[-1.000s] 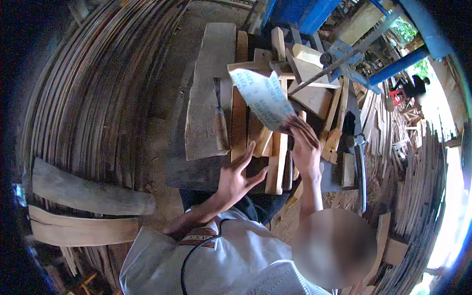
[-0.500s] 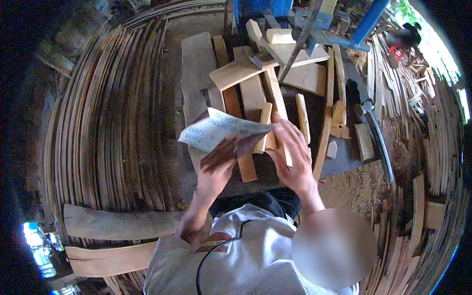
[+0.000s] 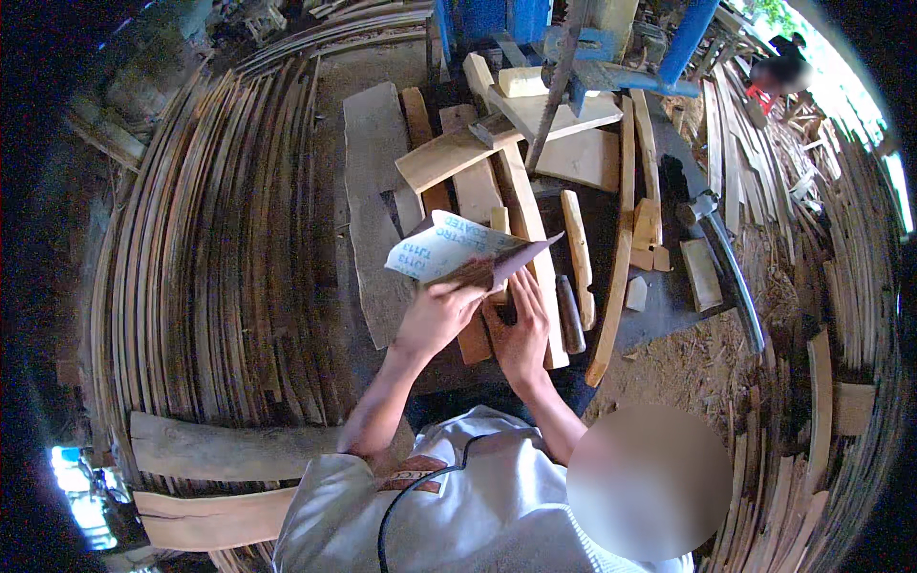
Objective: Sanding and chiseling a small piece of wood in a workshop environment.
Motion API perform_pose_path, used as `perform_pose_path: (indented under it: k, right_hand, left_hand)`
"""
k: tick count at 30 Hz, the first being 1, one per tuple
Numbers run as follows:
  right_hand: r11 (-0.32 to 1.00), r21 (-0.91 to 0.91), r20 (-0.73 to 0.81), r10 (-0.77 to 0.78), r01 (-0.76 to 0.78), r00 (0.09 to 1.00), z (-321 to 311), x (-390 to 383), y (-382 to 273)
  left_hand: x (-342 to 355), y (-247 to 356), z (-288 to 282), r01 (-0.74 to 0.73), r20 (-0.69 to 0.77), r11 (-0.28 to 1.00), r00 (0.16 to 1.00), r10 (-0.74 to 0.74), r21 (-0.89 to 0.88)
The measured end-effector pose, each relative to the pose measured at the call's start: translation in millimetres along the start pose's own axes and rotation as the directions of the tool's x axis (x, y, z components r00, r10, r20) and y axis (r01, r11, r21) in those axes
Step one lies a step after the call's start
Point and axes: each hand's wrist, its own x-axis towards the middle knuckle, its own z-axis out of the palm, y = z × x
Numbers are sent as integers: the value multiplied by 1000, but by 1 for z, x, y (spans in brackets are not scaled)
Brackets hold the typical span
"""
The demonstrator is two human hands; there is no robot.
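Observation:
A sheet of sandpaper [image 3: 449,250], pale with printing on its back and dark brown on its grit face, is bent over the wood pieces in front of me. My left hand [image 3: 441,313] pinches its near edge, fingers curled against the paper. At the sheet's lower right, my right hand [image 3: 521,329] has its fingers closed on the brown fold. A short narrow wood piece [image 3: 500,222] shows partly behind the sheet. Beside my right hand runs a long pale wood strip [image 3: 525,201], and right of it lies a dark rounded bar [image 3: 570,315].
Boards and offcuts, such as a wide grey plank [image 3: 373,143] and a notched stick [image 3: 579,258], cover the work surface. A saw blade [image 3: 559,91] stands upright at a blue machine [image 3: 506,19]. A hammer [image 3: 734,272] lies at right. Stacked slats [image 3: 220,248] fill the left; a person [image 3: 778,76] is far right.
My right hand has come left and nearer, onto the sandpaper's lower right. My left hand has shifted right and up, and the sheet has turned. The dark bar now shows.

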Motion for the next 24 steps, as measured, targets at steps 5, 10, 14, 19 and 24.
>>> perform_pose_path:
  k: [5, 10, 14, 19, 24]
  right_hand:
    - [998, -46, 63, 34, -32, 997, 7, -12, 9]
    - [998, -62, 69, 32, -28, 997, 0, -6, 1]
    - [996, -73, 59, 49, -44, 997, 3, -11, 10]
    - [999, -30, 65, 23, -21, 998, 5, -8, 1]
    - [999, -39, 11, 17, -16, 1000, 1, -6, 6]
  left_hand:
    - [28, 2, 8, -328, -115, 945, 938, 327, 11]
    - [58, 16, -8, 123, 249, 992, 961, -119, -2]
    - [58, 27, -8, 117, 298, 993, 948, -109, -11]
    - [35, 16, -2, -187, 249, 982, 953, 174, 31]
    - [66, 18, -5, 76, 243, 997, 968, -70, -18]
